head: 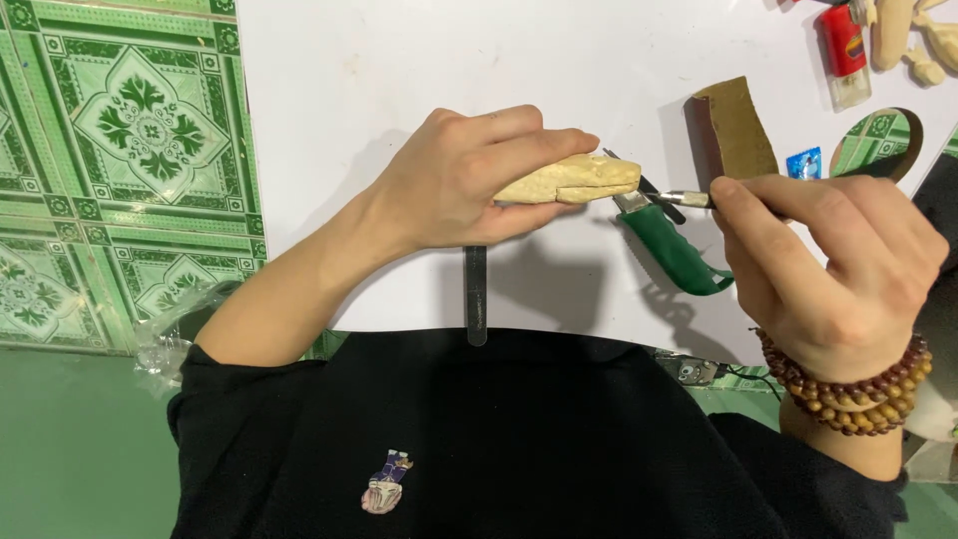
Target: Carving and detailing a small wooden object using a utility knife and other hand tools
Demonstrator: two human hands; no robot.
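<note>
Head view, looking down at my work. My left hand point(469, 180) was closed around a pale, elongated piece of carved wood point(574, 181), held level above the white tabletop point(399, 60), its free end pointing right. My right hand point(838, 260), with a brown wooden bead bracelet point(848, 384) at the wrist, pinched a slim metal-tipped carving tool point(684, 199), whose tip lay just beside the right end of the wood; whether it touched, I could not tell. Below the wood, on the table, lay a green-handled knife point(674, 250) and, at the near edge, a flat dark metal file point(476, 294). Farther right lay a brown sanding block point(733, 130), a red lighter point(843, 50), a small blue packet point(803, 163) and pale carved wooden pieces point(903, 35). A round hole point(878, 140) in the table showed the green patterned floor tiles point(120, 150), which also lay to the left.
</note>
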